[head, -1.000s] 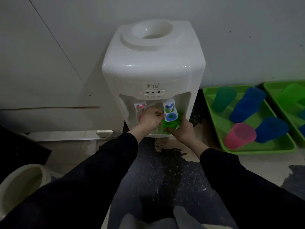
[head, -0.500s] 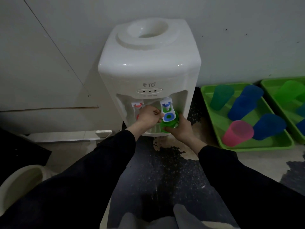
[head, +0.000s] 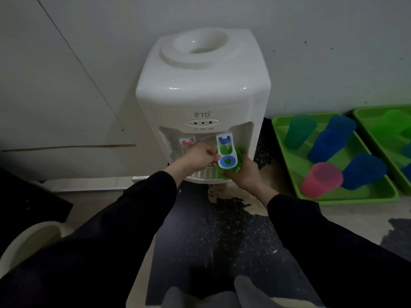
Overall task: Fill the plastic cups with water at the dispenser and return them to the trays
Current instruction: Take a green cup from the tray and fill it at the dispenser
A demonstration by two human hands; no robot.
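Now green cup [head: 237, 157] in right hand [head: 245, 173]

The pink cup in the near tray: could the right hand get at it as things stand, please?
Probably not yet: the right hand holds the green cup under the blue tap. The path to the pink cup looks open otherwise.

The dispenser [head: 203, 101] stands in the upper middle of the frame, its back against the wall [head: 311, 41]. In its recess, the left hand [head: 200, 156] sits beside the tap lever [head: 227, 152], and the right hand [head: 244, 172] holds a cup [head: 239, 155] under that lever, over the drip grille [head: 205, 173]. A second tap [head: 188, 141] lies left of the left hand. At the right of the frame, a tray [head: 347, 198] rests on the floor [head: 222, 230] with cups [head: 322, 178] in it; another tray [head: 364, 116] lies just beside it at the right edge.
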